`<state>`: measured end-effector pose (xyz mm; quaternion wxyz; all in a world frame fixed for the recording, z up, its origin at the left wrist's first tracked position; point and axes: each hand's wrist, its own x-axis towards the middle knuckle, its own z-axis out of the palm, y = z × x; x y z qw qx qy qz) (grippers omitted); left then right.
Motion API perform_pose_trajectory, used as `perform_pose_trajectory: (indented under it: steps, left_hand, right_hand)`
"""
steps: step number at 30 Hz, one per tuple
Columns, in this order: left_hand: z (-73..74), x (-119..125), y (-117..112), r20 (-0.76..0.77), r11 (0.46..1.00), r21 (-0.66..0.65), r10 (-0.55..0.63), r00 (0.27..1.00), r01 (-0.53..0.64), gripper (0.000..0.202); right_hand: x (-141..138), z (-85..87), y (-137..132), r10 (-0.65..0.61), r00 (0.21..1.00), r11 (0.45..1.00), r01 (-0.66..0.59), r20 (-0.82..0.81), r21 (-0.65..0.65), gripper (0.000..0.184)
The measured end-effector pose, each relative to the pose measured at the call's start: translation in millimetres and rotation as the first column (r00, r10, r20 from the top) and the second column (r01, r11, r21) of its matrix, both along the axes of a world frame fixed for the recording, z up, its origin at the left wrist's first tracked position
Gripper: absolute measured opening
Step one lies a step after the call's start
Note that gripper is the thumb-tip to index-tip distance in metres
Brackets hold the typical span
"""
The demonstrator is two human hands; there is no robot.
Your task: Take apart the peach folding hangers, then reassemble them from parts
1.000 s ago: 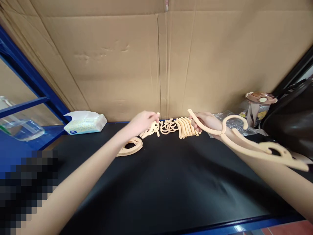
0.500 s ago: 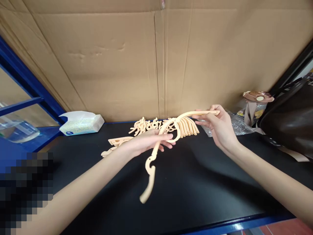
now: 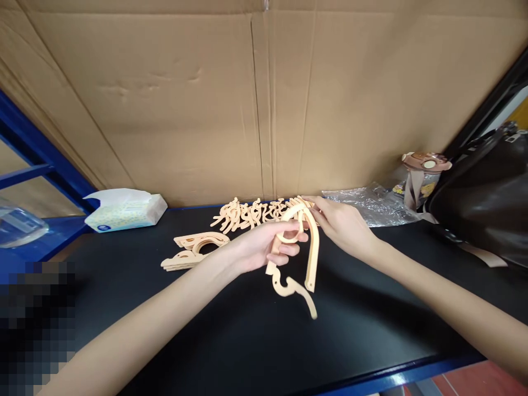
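Note:
My left hand (image 3: 274, 242) is closed around a beige folding clothes hanger (image 3: 313, 258), gripping it near its rounded middle. One hanger arm hangs down on the right; a hooked end piece (image 3: 284, 286) dangles below my fingers. My right hand (image 3: 346, 223) is just behind the hanger, over the right end of a row of loose beige hanger parts (image 3: 251, 213). Its fingertips are partly hidden, so I cannot tell whether they touch the hanger or a part in the row. Left of my left hand lies a small stack of folded hangers (image 3: 185, 258).
A tissue pack (image 3: 127, 210) lies at the back left. Clear plastic wrap (image 3: 363, 203), a bottle with a brown lid (image 3: 424, 170) and a dark bag (image 3: 487, 203) are at the right. Cardboard (image 3: 185, 110) stands behind the black tabletop (image 3: 256, 341).
The hanger arm that stretched right has swung down beside my left hand. My right hand has left its end and moved left to the loose parts. The hooked piece has swung right.

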<state>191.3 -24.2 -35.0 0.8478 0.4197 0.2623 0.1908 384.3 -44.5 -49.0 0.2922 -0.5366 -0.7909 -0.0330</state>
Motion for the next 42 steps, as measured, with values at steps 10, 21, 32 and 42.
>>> perform_pose_trajectory:
  steps: [10,21,32,42]
  left_hand:
    - [6.7,10.7,-7.0,0.097,0.994,0.097,0.041,0.994,-0.05,0.008]
    - [8.1,2.0,7.6,0.03,0.992,0.054,-0.114,0.993,0.113,0.03]
    - [8.4,-3.9,12.0,-0.015,0.987,0.158,0.018,1.0,-0.016,0.037]
    - [7.8,12.3,4.1,0.036,0.95,0.095,0.296,0.955,-0.298,0.022]
  right_hand:
    - [-1.9,-3.0,-5.9,0.056,0.637,0.899,-0.367,-0.769,-0.238,0.04]
    - [13.7,-11.7,-2.2,0.064,0.994,0.989,-0.075,0.09,0.131,0.037]
    - [33.4,-14.7,56.4,-0.032,0.921,0.976,-0.054,-0.388,-0.209,0.059]
    - [33.9,-36.3,123.9,-0.373,0.903,0.865,0.421,0.213,-0.272,0.037]
